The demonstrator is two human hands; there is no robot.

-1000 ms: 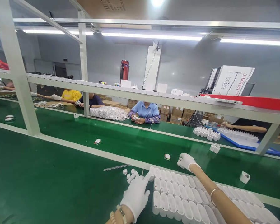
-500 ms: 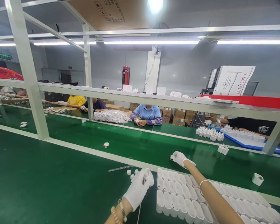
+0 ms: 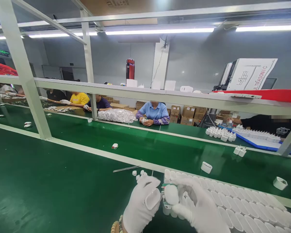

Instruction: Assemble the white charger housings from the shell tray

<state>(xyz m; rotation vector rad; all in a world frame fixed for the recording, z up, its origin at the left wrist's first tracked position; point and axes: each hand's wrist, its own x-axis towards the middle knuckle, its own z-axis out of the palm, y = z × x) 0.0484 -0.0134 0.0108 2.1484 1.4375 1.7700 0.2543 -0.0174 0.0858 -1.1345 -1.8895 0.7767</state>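
Observation:
My left hand [image 3: 142, 202], in a white glove, is closed around a white oval plastic housing [image 3: 152, 199] with its open end facing up and to the right. Close beside it, my gloved right hand [image 3: 196, 202] pinches a small circuit board [image 3: 165, 203] with a white padded block on it. The green board edge almost meets the housing; whether they touch I cannot tell. Below and behind my right hand stand rows of similar white housings [image 3: 237, 199], partly covered by the hand. Small white pieces [image 3: 134, 173] lie beyond my left hand.
A green conveyor belt [image 3: 147, 142] runs across, carrying a circuit board [image 3: 114, 146] and loose white housings [image 3: 206, 167]. A thin clear strip [image 3: 126, 169] lies on the bench. A shelf beam [image 3: 145, 94] and post [image 3: 26, 74] stand ahead. Co-workers sit opposite, one in a blue shirt [image 3: 154, 111].
My right hand has come back from over the belt to beside my left, bringing the circuit board. The left hand has turned its housing into view. My view has shifted slightly.

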